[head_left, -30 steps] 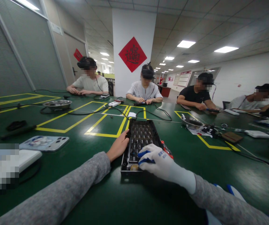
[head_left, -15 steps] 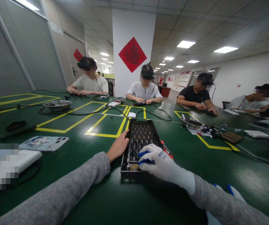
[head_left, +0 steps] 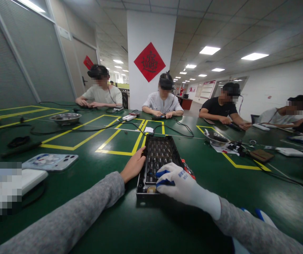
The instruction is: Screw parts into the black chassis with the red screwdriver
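On the green table in front of me lies a long black bit case, with rows of small metal screwdriver bits standing in its tray. My bare left hand is closed round the case's left edge. My right hand, in a white glove with blue fingertips, rests over the near right part of the case. Its fingers are curled down to the tray, and what they pinch, if anything, is hidden. A small yellowish piece shows at the case's near end. Something red lies against the right side, partly covered by the glove.
A phone and a white device lie on my left. Farther off are a metal bowl, black cables, and another bowl among small parts. Several people sit around the table. Another glove lies near my right forearm.
My hands and the case stay where they were. Across the table, the dark-shirted person's hands have shifted slightly to the right. The black cable by the left bowl lies differently.
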